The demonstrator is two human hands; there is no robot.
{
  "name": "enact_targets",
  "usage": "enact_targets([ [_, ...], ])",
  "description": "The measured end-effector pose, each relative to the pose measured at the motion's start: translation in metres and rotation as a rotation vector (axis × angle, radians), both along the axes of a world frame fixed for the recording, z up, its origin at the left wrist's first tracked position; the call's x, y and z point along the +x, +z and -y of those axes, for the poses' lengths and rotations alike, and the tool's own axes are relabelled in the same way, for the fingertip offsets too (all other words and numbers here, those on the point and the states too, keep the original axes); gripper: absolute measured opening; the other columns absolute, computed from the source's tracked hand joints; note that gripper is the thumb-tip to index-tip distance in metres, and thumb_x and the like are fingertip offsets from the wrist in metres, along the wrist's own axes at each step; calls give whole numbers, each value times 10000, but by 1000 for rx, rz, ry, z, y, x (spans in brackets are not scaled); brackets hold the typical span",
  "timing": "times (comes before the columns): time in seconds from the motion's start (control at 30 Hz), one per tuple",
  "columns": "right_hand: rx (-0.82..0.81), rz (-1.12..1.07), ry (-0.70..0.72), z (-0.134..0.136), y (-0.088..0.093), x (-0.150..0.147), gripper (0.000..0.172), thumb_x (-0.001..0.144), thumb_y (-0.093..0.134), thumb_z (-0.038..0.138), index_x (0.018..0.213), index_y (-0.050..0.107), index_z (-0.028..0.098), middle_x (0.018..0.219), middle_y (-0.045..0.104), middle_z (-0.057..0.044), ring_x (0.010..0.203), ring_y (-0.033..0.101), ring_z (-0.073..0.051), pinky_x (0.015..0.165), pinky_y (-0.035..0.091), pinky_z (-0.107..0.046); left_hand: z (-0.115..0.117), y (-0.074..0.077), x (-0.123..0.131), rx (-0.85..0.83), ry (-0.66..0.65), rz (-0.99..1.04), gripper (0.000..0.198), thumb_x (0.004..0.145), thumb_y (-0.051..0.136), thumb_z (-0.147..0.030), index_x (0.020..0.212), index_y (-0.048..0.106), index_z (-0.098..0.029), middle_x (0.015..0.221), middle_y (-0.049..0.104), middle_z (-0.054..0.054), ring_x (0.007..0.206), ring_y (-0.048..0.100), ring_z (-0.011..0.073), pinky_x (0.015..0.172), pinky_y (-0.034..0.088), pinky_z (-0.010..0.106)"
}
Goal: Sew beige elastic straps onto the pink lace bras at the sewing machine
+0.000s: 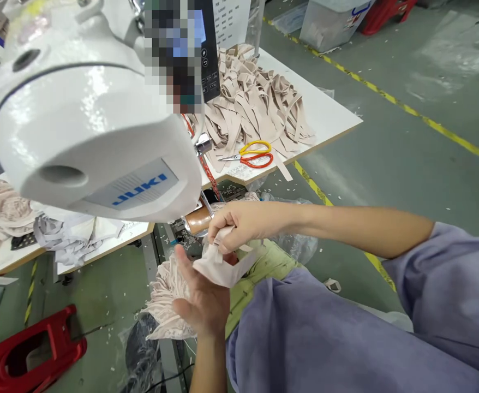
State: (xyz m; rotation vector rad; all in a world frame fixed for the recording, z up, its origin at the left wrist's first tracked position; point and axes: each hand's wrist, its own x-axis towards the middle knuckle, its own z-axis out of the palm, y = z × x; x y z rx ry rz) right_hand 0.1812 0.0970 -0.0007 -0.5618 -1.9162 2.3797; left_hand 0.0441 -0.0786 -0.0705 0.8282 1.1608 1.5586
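Note:
My right hand (239, 224) reaches in from the right, its thumb and fingers pinching a pale beige fabric piece (219, 267), which hangs folded below the fingers. Beneath it, my left hand (204, 300) is turned palm up, thumb and a finger spread apart; the cloth lies against it and hides some of its fingers. Both hands are just in front of the sewing machine's narrow arm (198, 220), under the white JUKI machine head (100, 147). A bunch of gathered beige pieces (168, 300) hangs left of my left hand.
Beige strips (256, 103) are heaped on the white table (325, 117), with scissors (256, 155) near its edge. More cloth (67, 234) lies on the left table. A red stool (55, 338) stands lower left; a plastic bin (329, 24) sits at the back.

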Motion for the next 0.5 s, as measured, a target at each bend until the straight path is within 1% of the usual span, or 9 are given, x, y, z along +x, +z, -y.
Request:
enact_targets([
  [0.03, 129, 9, 30, -5, 5, -4, 153, 763, 648, 275, 882, 704, 197, 749, 680, 16, 609, 572, -105, 591, 418, -230, -2, 5, -4, 51, 27, -111, 882, 817, 74, -852, 1565, -58, -403, 1431, 566, 113, 1286, 571, 327, 976, 526, 514],
  [0.07, 302, 26, 37, -11, 9, -8, 128, 754, 642, 252, 850, 706, 197, 716, 658, 25, 595, 536, -99, 576, 385, -228, -5, 10, -11, 107, 58, -245, 836, 847, 132, -828, 1567, 9, -422, 1468, 536, 100, 1325, 535, 327, 1003, 513, 508],
  [0.1, 493, 50, 21, -16, 12, -12, 97, 743, 633, 227, 802, 704, 196, 675, 629, 32, 581, 495, -94, 558, 348, -231, -9, 15, -19, 159, 77, -408, 785, 878, 227, -791, 1564, 115, -426, 1505, 497, 90, 1364, 492, 336, 1039, 488, 514],
  [0.17, 802, 107, -22, -26, 15, -18, 76, 725, 613, 200, 722, 688, 192, 617, 578, 33, 564, 436, -96, 537, 287, -248, -19, 21, -39, 245, 51, -806, 715, 892, 490, -665, 1522, 339, -364, 1558, 427, 100, 1417, 409, 379, 1110, 409, 555],
  [0.2, 887, 132, -30, -29, 16, -21, 81, 724, 606, 202, 709, 684, 191, 609, 571, 29, 563, 427, -100, 535, 272, -256, -24, 21, -49, 287, 21, -1012, 715, 863, 613, -584, 1495, 412, -317, 1557, 423, 119, 1422, 393, 398, 1133, 373, 571],
  [0.27, 947, 164, -26, -33, 17, -24, 93, 730, 602, 228, 717, 686, 191, 629, 590, 18, 563, 428, -107, 537, 260, -265, -36, 17, -68, 372, -59, -1352, 764, 789, 759, -451, 1469, 469, -262, 1508, 485, 146, 1402, 425, 396, 1158, 341, 556],
  [0.3, 950, 172, -23, -34, 17, -26, 101, 735, 600, 240, 727, 688, 192, 643, 603, 13, 564, 431, -110, 539, 257, -268, -42, 14, -76, 414, -95, -1460, 774, 769, 788, -411, 1461, 482, -255, 1465, 535, 146, 1381, 459, 380, 1163, 346, 530],
  [0.4, 956, 179, -29, -34, 18, -28, 106, 743, 595, 256, 734, 682, 196, 650, 610, 9, 565, 430, -117, 545, 245, -278, -56, 1, -94, 478, -178, -1582, 695, 772, 796, -377, 1412, 546, -273, 1313, 667, 111, 1272, 584, 323, 1161, 372, 458],
  [0.5, 967, 194, -3, -34, 17, -29, 139, 768, 592, 259, 665, 653, 188, 595, 576, 8, 549, 411, -116, 559, 237, -292, -63, -3, -101, 505, -198, -1621, 677, 788, 785, -361, 1416, 541, -296, 1258, 702, 87, 1204, 636, 301, 1145, 395, 428],
])
